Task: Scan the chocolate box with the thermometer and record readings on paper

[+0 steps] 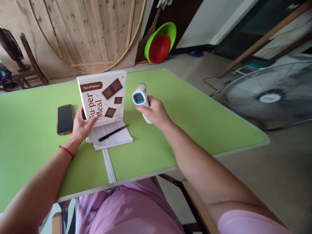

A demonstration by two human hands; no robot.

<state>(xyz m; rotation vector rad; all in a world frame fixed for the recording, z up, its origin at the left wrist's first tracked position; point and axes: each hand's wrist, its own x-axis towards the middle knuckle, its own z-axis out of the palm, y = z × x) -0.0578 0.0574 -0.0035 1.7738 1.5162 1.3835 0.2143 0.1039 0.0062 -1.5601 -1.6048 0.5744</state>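
My left hand [84, 125] grips the lower left corner of a white box [102, 97] printed "NutriMotion" with brown chocolate squares, its thumb across the front. The box is held upright above the table. In my right hand [157, 112] is a white infrared thermometer [142, 100] with a blue-rimmed screen facing me. It is apart from the box, to its right. Below the box lies a notepad [119, 138] with rows of small writing, partly hidden by the box. A black pen [113, 132] rests on it.
A smartphone [65, 119] lies left of my left hand on the green folding table [195, 120]. The table's metal seam [109, 165] runs toward me. Beyond the right edge stands a large fan [268, 94]. Green and red basins [159, 48] lean at the back.
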